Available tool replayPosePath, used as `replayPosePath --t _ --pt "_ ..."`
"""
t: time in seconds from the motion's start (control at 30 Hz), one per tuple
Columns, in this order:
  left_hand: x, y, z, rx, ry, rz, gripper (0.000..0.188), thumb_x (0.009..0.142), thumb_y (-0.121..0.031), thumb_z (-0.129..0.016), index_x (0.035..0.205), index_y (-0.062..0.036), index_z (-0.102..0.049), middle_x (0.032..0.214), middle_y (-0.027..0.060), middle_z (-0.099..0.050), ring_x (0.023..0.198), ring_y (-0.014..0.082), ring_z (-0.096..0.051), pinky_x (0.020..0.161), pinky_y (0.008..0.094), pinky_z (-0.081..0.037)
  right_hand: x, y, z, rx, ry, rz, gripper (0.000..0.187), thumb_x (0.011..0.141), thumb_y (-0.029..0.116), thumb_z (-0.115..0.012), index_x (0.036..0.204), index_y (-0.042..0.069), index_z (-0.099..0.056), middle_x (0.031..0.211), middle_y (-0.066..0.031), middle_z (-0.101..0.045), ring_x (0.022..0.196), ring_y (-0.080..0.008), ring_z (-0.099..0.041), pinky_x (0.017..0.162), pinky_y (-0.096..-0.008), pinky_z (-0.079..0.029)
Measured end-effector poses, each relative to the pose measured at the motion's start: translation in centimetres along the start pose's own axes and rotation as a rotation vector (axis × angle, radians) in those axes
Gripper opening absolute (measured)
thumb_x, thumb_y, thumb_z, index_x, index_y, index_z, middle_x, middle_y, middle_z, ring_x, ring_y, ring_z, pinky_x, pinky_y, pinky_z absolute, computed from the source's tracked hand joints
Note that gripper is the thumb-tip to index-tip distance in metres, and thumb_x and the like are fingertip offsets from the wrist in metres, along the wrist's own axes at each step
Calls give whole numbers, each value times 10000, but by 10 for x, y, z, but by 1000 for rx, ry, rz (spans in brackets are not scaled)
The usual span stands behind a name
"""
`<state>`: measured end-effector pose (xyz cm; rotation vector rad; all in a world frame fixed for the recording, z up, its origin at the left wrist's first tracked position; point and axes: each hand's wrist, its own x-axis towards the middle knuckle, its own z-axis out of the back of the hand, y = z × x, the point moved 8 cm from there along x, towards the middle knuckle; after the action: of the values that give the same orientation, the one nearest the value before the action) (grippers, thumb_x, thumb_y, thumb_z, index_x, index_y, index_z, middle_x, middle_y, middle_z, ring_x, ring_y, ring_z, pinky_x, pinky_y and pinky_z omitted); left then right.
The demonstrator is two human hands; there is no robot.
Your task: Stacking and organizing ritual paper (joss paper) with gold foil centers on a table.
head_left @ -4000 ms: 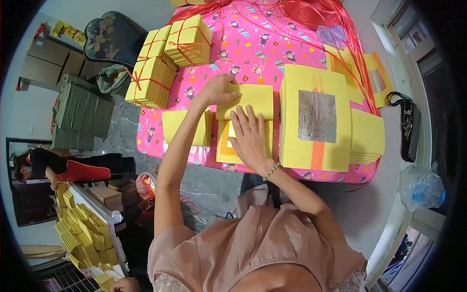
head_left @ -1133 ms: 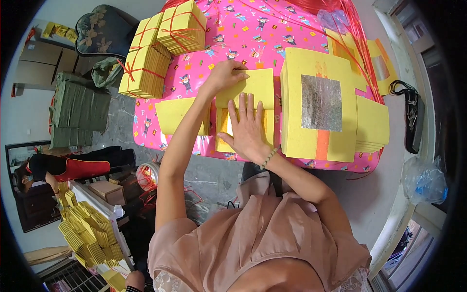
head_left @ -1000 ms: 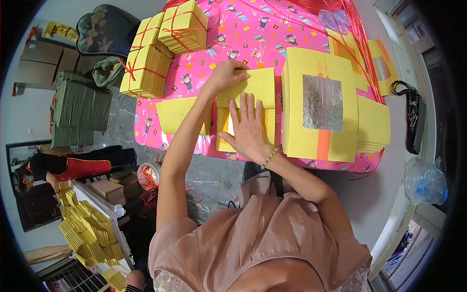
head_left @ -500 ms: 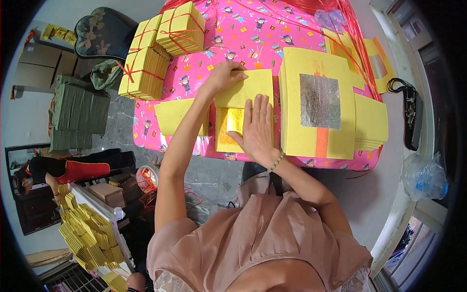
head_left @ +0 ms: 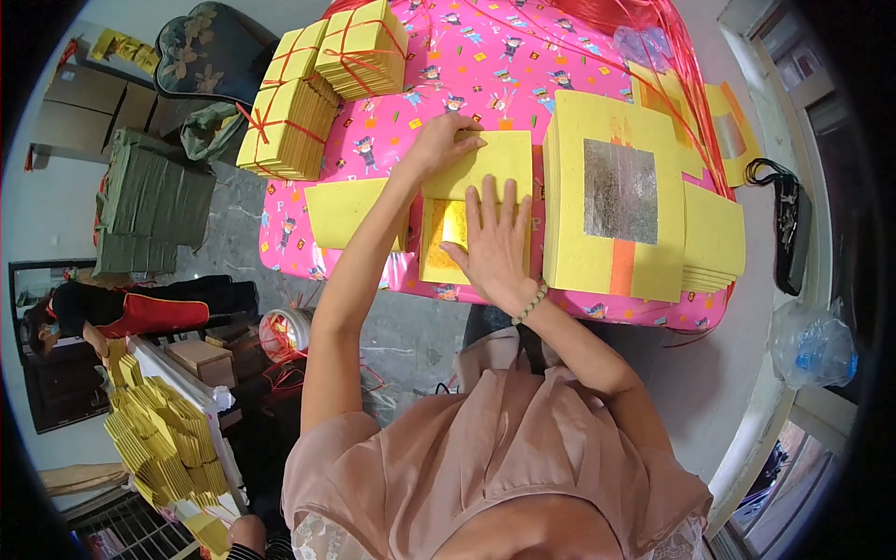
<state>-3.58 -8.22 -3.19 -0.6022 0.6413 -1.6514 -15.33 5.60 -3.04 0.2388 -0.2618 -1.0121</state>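
A yellow paper sheet [head_left: 485, 157] lies folded on the pink patterned tablecloth, its far part doubled over toward me. Below the fold, a shiny gold foil patch [head_left: 452, 224] shows. My right hand [head_left: 497, 238] rests flat on the fold, fingers stretched out and covering part of the gold. At the far left corner, my left hand [head_left: 446, 145] has its thumb on the paper and its fingers curled at the far edge. To the right stands a thick stack of large yellow sheets [head_left: 569, 252], topped with a silver foil square [head_left: 620, 189].
Bundles of yellow paper [head_left: 289, 121] tied with red string stand at the back left. Another yellow sheet [head_left: 350, 213] lies by my left forearm. Red strands [head_left: 695, 103] hang along the right edge. A co-worker [head_left: 140, 313] is beside more yellow stacks [head_left: 163, 429] at lower left.
The view has shifted slightly, so the table sits a little farther right in it. Both hands stay in nearly the same place on the folded paper.
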Motion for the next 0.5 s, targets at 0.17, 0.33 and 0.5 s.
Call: replayPosePath --t 0.17,0.33,0.5 --pt "5 -1 -3 66 82 44 352 856 -259 -720 1107 -14 -693 1006 174 -709 923 262 -689 802 368 -528 5 6 -12 83 -58 164 793 894 474 -596 1484 19 -325 1547 -219 -259 1462 -375 -165 1177 -568 -95" --pt "6 4 0 60 33 -26 331 821 -297 -734 1031 -41 -722 914 164 -720 837 305 -698 745 390 -533 4 13 -8 60 -22 247 772 903 496 -568 1488 49 -335 1577 -144 -237 1464 -346 -169 1173 -575 -105" --pt "10 9 0 85 62 14 320 807 -336 -742 1009 -88 -744 890 126 -729 809 286 -700 735 384 -537 5 19 -11 29 3 259 763 908 518 -539 1486 57 -352 1593 -86 -227 1478 -317 -134 1170 -592 -80"
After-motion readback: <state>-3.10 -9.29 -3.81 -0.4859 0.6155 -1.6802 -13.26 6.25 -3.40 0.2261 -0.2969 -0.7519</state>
